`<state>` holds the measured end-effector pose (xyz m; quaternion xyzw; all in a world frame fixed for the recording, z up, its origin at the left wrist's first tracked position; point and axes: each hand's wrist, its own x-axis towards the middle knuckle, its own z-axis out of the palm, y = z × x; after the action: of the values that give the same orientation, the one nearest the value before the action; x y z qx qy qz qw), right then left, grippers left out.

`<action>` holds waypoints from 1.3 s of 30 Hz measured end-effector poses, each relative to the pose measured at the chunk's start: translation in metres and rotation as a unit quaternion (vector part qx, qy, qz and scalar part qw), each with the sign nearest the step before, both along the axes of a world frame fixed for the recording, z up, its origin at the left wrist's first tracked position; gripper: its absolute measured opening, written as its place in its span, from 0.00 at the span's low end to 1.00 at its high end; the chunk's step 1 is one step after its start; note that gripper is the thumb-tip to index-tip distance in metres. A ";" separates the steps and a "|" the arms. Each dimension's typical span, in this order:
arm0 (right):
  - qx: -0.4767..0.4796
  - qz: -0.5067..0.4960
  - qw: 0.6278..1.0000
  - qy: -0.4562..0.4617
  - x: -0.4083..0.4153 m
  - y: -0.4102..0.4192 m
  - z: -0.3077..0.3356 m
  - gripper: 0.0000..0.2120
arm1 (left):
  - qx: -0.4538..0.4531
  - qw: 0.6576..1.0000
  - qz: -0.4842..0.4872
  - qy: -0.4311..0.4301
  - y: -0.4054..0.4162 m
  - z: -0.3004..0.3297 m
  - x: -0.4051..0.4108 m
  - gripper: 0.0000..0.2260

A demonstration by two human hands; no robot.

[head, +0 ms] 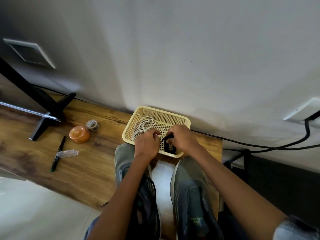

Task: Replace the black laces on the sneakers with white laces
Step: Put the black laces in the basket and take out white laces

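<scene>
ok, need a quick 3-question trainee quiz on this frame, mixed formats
1. True or false: the white laces lie in the basket.
2. What does the right hand hold? A) pen B) black lace C) orange container
3. Fill in: the pen lies on the desk beside a clear ____.

Key
1. True.
2. B; its fingers curl round the black lace over the basket.
3. Case.

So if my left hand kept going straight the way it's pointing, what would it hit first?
Probably the white laces in the basket: the left hand points forward over its near rim, fingertips just short of them, though depth is unclear.
</scene>
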<state>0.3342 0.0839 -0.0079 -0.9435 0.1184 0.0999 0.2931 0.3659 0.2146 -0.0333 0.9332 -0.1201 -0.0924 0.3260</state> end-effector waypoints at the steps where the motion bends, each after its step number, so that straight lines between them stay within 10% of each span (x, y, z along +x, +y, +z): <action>1: -0.019 0.011 1.000 0.017 0.001 0.001 0.000 0.08 | 0.020 1.000 -0.018 0.003 0.001 0.000 -0.001 0.10; 18: -0.203 0.113 0.972 0.030 -0.009 0.008 0.003 0.06 | 0.195 0.973 -0.123 0.028 -0.006 0.003 -0.009 0.15; 27: -0.110 -0.010 0.990 -0.090 -0.005 -0.013 0.005 0.23 | 0.073 0.995 0.046 -0.052 0.011 0.001 -0.029 0.11; 39: -0.268 0.150 0.949 0.066 0.012 0.010 -0.012 0.14 | -0.033 0.996 0.041 -0.072 0.020 -0.007 -0.042 0.12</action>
<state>0.3462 0.0936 -0.0194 -0.9854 0.0174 0.1694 0.0026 0.3243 0.2342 -0.0404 0.9302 -0.1083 -0.0073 0.3505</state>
